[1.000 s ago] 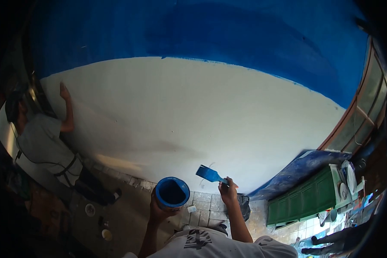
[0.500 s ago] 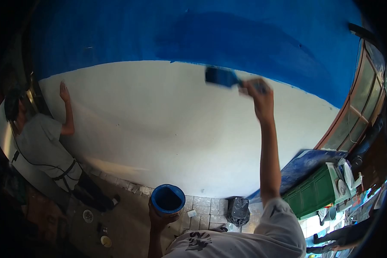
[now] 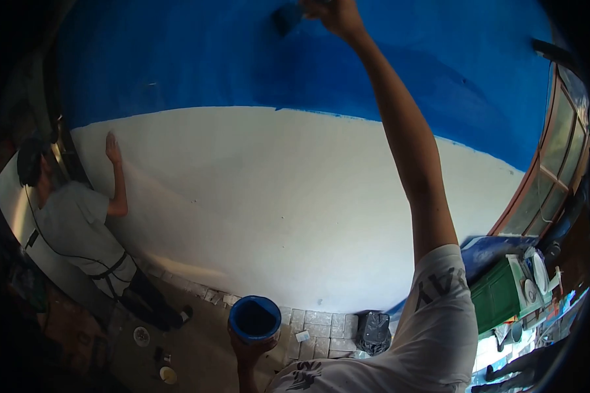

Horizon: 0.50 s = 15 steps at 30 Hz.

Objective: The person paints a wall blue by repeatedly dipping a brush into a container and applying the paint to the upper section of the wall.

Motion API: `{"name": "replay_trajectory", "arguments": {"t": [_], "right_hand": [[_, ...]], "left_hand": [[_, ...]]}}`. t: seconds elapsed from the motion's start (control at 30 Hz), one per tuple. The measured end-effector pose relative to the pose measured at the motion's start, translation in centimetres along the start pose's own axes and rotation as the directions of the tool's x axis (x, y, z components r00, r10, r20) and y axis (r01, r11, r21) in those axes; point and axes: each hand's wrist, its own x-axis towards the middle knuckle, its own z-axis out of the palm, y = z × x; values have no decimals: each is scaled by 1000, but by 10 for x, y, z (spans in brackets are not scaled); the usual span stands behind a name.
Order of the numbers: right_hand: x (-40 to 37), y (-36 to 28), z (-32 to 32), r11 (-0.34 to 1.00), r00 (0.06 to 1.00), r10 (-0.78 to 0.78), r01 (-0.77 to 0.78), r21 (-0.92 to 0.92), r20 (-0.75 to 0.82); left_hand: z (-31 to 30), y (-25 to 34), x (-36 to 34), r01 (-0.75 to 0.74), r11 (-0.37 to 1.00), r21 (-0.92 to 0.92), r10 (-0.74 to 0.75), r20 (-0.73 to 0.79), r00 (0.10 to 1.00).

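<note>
High up at the top of the view, my right hand (image 3: pixel 334 14) grips a wide paintbrush (image 3: pixel 286 19). Its dark bristles lie against or very near the blue upper part of the wall (image 3: pixel 177 59); contact cannot be made out. Low in the middle, my left hand (image 3: pixel 248 350) is wrapped round a paint pot (image 3: pixel 255 319) with a blue-smeared rim and dark blue paint inside. Below the blue, the wall is white (image 3: pixel 262 190), and a slightly uneven edge divides the two. A darker blue patch spreads below and right of the brush.
A co-worker (image 3: pixel 85 216) stands at the left with one hand raised to the wall. On the right are a window frame (image 3: pixel 537 177) and a green cabinet (image 3: pixel 495 296). A black plastic bag (image 3: pixel 373 331) sits by the wall's foot. Small dishes (image 3: pixel 168 374) lie on the floor.
My right hand has carried the paintbrush up and left, from the blue-white edge to high on the blue. The paint pot stays in my left hand, nearly unmoved. The view has shifted slightly.
</note>
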Motion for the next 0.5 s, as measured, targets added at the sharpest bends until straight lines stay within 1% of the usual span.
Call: {"name": "replay_trajectory", "arguments": {"t": [0.03,0.07,0.1,0.13,0.17,0.23,0.27,0.3,0.33,0.37,0.43,0.47,0.5], "right_hand": [[5,-10,2,993,988,-117,115,-30,-103],[5,-19,5,993,989,-114,112,-25,-94],[-1,-41,11,1000,1000,1,-1,-11,23],[-4,-50,16,994,984,112,-111,-11,140],[-6,-52,19,993,983,114,-113,-11,146],[-11,-41,24,946,891,321,-287,-150,321],[-12,-28,23,946,892,321,-287,-150,318],[-11,-7,17,986,964,168,-162,-47,208],[-9,13,10,999,997,15,-19,38,82],[-11,3,4,999,997,10,-13,35,81],[-23,-16,-10,989,986,-79,58,-139,-149],[-26,-13,-15,988,986,-78,56,-144,-150],[-30,-7,-19,996,998,51,-48,73,-46]], "left_hand": [[-2,4,-5,19,999,46,-18,-15,1000],[-6,-1,-7,29,999,42,-28,-19,999],[-10,-8,-10,27,998,52,-24,-57,998],[-11,-8,-12,24,998,62,-17,-97,995],[-12,-7,-15,29,998,59,-23,-98,995],[-17,11,-13,15,1000,-4,-16,-162,987],[-20,8,-13,13,1000,-2,-13,-161,987],[-22,5,-11,12,1000,-16,-15,-167,986],[-23,2,-10,11,999,-32,-17,-174,985],[-24,1,-7,10,1000,-26,-14,-183,983],[-24,1,-6,10,1000,-1,-10,-189,982],[-23,2,-4,10,1000,8,-8,-191,982],[-24,5,-1,7,1000,14,-5,-189,982]]}}
